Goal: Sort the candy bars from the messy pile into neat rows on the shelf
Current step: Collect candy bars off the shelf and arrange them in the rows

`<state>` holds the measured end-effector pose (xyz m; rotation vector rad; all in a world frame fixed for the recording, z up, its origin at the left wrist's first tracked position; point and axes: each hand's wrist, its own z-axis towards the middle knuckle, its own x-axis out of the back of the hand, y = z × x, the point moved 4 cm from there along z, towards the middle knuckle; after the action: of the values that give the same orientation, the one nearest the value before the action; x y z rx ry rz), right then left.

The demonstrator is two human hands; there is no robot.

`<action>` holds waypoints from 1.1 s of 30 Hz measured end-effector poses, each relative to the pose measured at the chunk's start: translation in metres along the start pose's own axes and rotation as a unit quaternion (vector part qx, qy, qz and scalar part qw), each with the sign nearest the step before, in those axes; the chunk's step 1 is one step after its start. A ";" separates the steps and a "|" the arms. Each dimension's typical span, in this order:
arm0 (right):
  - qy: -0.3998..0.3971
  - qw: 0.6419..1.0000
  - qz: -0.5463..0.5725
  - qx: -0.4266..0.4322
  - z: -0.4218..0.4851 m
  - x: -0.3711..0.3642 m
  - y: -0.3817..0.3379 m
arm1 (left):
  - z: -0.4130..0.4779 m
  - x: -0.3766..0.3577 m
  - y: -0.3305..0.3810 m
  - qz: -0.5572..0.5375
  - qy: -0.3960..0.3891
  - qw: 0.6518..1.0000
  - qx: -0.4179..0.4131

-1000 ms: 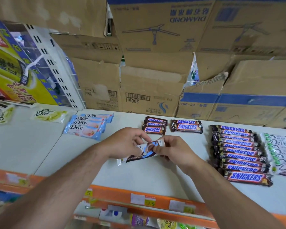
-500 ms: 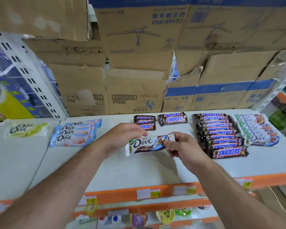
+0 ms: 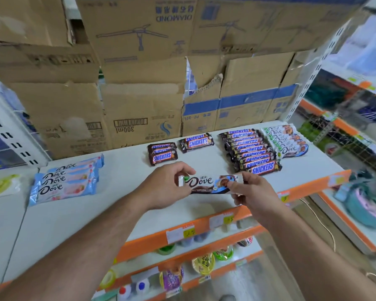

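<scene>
Head view: left hand (image 3: 167, 187) and right hand (image 3: 254, 194) are pinching opposite ends of a brown-and-white Dove bar (image 3: 206, 184), holding it level over the white shelf (image 3: 122, 203), near middle. Farther back, a blue Dove row (image 3: 65, 183) is lying left; a Snickers row (image 3: 251, 151) and a white Dove row (image 3: 284, 141) are lying right. Cartons (image 3: 139, 118) behind are showing "300ml" and "DIAMOND", upside down.

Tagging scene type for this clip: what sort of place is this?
Probably a small shop, mid-restock: a shelf with an orange edge and price tags, candy bars laid in rows, and cardboard boxes stacked behind.
</scene>
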<state>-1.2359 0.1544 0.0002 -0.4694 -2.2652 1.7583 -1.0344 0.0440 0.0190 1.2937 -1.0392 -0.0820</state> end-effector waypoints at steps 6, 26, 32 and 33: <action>0.024 1.000 0.019 -0.005 0.002 0.056 0.005 | 0.025 -0.040 0.033 0.016 0.028 0.999 -0.001; -0.030 0.997 -0.078 0.005 0.113 0.310 -0.015 | 0.141 -0.202 0.160 0.098 0.143 0.984 0.033; 0.015 0.990 -0.139 0.004 0.139 0.320 -0.011 | 0.152 -0.203 0.167 0.095 0.160 0.981 0.060; 0.029 0.984 -0.174 0.016 0.143 0.320 -0.012 | 0.154 -0.203 0.166 0.093 0.160 0.981 0.063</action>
<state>-1.5857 0.1489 -0.0278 -0.1066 -2.1199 1.5801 -1.3322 0.1035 0.0220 1.2670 -0.8918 0.3300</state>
